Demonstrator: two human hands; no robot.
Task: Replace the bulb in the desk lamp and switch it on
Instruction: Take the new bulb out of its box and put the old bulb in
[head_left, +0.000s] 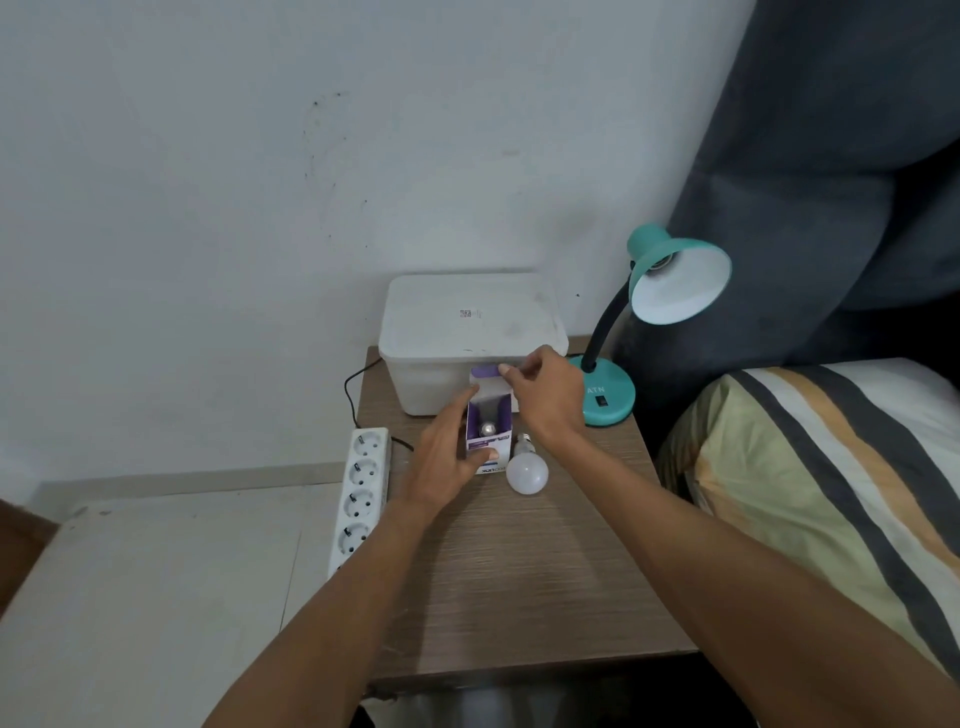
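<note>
A teal desk lamp stands at the table's back right, its shade tilted up with an empty socket inside. A purple and white bulb box stands open in the middle of the table, with a bulb's metal base showing inside. My left hand grips the box's left side. My right hand pinches the box's open top flap. A loose white bulb lies on the table just right of the box.
A white lidded plastic bin sits behind the box. A white power strip lies along the wooden table's left edge. A bed with a striped pillow is at the right.
</note>
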